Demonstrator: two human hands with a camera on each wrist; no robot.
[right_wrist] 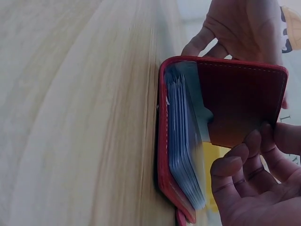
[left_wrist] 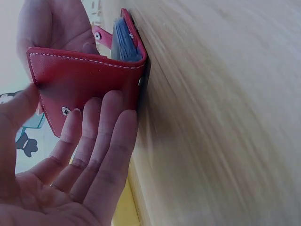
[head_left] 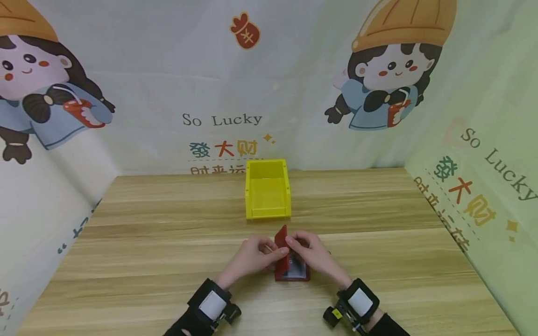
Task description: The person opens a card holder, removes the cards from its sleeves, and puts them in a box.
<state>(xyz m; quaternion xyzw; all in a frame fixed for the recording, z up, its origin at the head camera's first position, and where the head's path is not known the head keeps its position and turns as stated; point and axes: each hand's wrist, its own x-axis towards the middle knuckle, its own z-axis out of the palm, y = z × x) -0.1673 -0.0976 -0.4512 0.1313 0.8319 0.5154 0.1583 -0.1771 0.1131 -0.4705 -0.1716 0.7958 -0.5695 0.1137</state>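
Red card holder (head_left: 290, 263) sits on the wooden table (head_left: 168, 261), near the front edge, centred in front of the person. Leather-look cover, white stitching along the edges, metal snap studs, and a strap tab with a snap on one side. It is open like a book: one half lies flat on the table, the other cover stands up roughly vertical. Inside is a stack of clear bluish card sleeves (right_wrist: 181, 141), fanned slightly, lying on the flat half.

Left hand (head_left: 252, 255) is on the left of the raised cover. In the left wrist view its fingers (left_wrist: 101, 141) are straight and lie against the outer face of the cover (left_wrist: 84, 89), thumb at the cover's edge. Fingers are not curled round it; the hand props the cover more than it grips it.

Right hand (head_left: 313, 254) is on the right side, over the flat half. In the right wrist view its fingertips (right_wrist: 240, 162) are curled onto the inner face of the raised cover near its free edge, the thumb (right_wrist: 282, 136) along that edge. So the cover is sandwiched between both hands, right one pinching.

Yellow bin (head_left: 267, 189) stands farther back on the table, well apart from the hands, directly behind the holder. Printed cartoon backdrop (head_left: 391, 70) surrounds the table on three sides.
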